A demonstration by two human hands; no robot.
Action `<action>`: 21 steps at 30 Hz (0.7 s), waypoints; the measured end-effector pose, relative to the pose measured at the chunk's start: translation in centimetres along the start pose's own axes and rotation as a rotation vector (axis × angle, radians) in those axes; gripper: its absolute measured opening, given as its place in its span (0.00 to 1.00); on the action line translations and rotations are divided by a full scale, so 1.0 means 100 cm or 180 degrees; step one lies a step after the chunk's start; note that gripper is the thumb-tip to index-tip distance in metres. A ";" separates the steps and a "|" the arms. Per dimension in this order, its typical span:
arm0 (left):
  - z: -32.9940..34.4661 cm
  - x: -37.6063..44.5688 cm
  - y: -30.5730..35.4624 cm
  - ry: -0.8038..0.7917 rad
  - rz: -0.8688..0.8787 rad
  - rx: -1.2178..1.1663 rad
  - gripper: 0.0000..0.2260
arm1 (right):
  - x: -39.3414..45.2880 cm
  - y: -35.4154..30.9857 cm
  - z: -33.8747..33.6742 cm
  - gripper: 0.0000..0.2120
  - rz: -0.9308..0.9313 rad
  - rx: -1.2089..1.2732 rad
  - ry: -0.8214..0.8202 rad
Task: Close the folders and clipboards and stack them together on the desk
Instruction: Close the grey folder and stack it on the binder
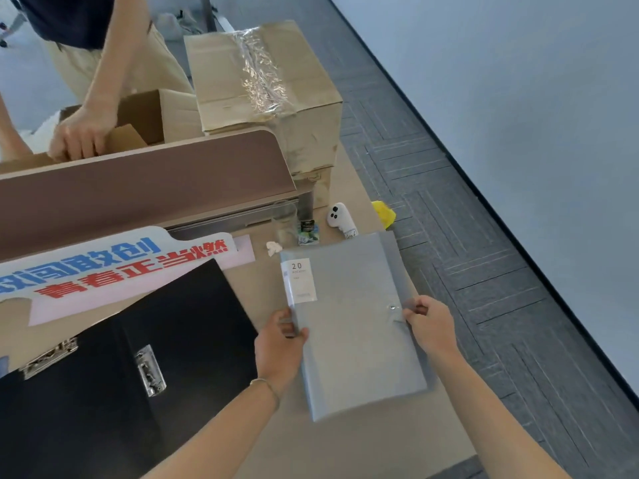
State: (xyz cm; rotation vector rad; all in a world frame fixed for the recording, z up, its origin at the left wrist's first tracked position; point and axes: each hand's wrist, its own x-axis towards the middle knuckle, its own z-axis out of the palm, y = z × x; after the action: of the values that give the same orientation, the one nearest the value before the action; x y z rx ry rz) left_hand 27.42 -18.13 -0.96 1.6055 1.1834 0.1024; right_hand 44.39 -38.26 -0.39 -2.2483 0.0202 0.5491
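Head view: both hands grip a closed grey folder (349, 326) that lies on the desk (363, 440), near its right edge.

Left hand (276, 344): fingers curled around the folder's left edge, thumb on the cover, just below the white label (300, 281) marked "20". A thin bracelet (268, 387) circles the wrist.

Right hand (430, 324): thumb and fingers pinched on the folder's right edge, just beside the metal snap (392, 307) of the closure flap.

Black folder (114, 371): lies open and flat on the desk to the left of the grey folder, the two close together at the left hand. Two metal clips show on its inner face, one (149, 371) near the middle and one (48, 357) toward the left edge.

Printed sign (114, 264): white board with blue and red characters, lying partly under the far edge of the black folder.

Behind the grey folder, on the desk: a clear cup (285, 219), a small printed packet (307, 232), a crumpled white scrap (274, 248), a white controller (340, 217) and a yellow item (383, 212) at the desk edge.

A brown divider (138, 188) crosses the far side of the desk. Beyond it stand a taped carton (262, 81) and an open carton (138, 115); a second person's hand (81, 133) rests on the open carton's flap.
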 end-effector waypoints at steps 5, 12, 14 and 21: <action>0.033 0.006 -0.006 0.0106 -0.0162 0.0311 0.17 | 0.024 0.024 0.008 0.05 0.0255 -0.0222 0.0037; 0.054 0.013 -0.012 0.0044 -0.0284 0.0521 0.20 | 0.039 0.032 0.034 0.26 0.0289 -0.0109 -0.0373; 0.063 0.014 -0.015 -0.0145 -0.0421 0.0237 0.18 | 0.041 0.032 0.040 0.31 0.0283 -0.0175 -0.0392; 0.084 0.013 -0.002 -0.0005 -0.0671 -0.0576 0.13 | 0.049 0.033 0.046 0.30 0.0326 -0.0238 -0.0356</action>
State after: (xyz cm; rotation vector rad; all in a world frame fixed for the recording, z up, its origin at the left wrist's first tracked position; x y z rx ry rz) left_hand 32.98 -22.97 -5.16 1.3161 1.2972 0.0699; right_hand 46.45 -36.40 -7.38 -2.2950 0.0593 0.7411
